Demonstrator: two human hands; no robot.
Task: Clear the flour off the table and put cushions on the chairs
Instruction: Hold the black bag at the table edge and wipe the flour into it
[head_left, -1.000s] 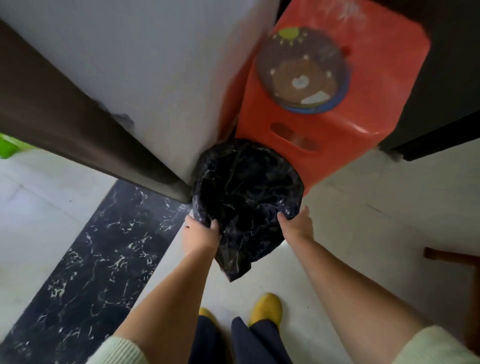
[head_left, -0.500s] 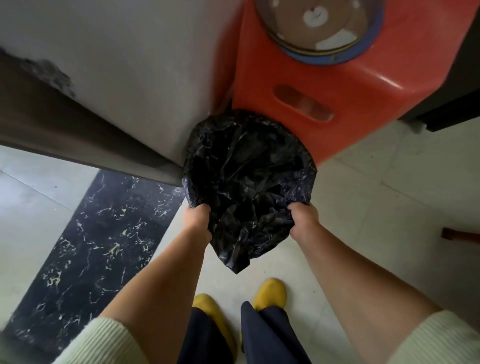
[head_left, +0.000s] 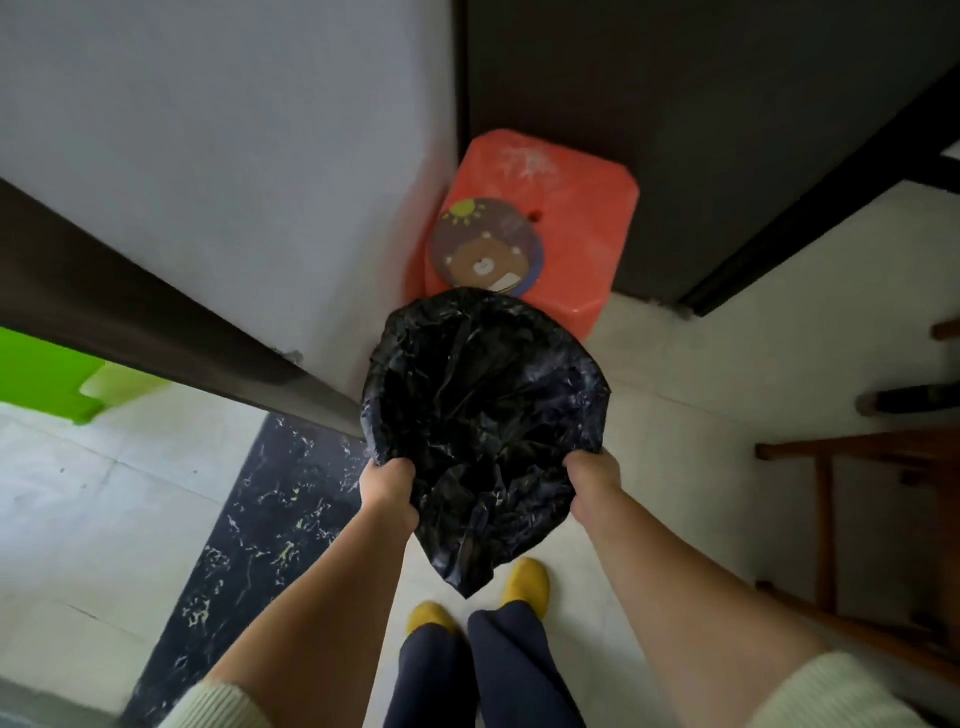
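Black bag held open above the floor, by the wall corner

The orange stool (head_left: 566, 218) stands behind; the black bag (head_left: 485, 415), thin, limp and light, hangs between both hands, left hand (head_left: 388, 486) and right hand (head_left: 592, 475) each clamped on its rim, the best hold.

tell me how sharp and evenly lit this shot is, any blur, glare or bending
Head view: the black bag both hands hold is dark, its inside nearly lost, with faint sheen on the creases; the left hand and right hand look fairly sharp; the orange stool and green stool look soft; the wide lens bends the wall edge and table edge; the floor tiles are bright.
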